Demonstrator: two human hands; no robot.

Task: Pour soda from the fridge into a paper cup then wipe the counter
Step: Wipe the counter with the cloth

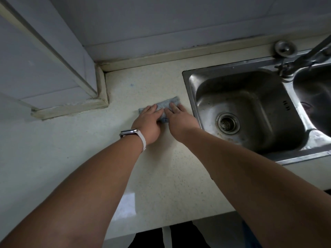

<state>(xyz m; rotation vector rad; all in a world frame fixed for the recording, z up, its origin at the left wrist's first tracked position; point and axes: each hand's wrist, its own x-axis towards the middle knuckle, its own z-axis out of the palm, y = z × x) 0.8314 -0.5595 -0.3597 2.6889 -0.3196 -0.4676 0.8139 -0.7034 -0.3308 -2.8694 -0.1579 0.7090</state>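
Observation:
A folded blue-grey cloth (170, 102) lies flat on the cream speckled counter (143, 167), just left of the sink. My left hand (148, 120), with a watch on its wrist, presses on the cloth's left part. My right hand (179, 115) presses on its right part, fingers stretched over it. Both palms hide the cloth's near edge. No soda bottle or paper cup is in view.
A steel sink (250, 111) with a drain is set into the counter at the right, with a faucet (304, 56) above its far edge. A tiled column (53, 68) juts out at the left. The wall runs along the back.

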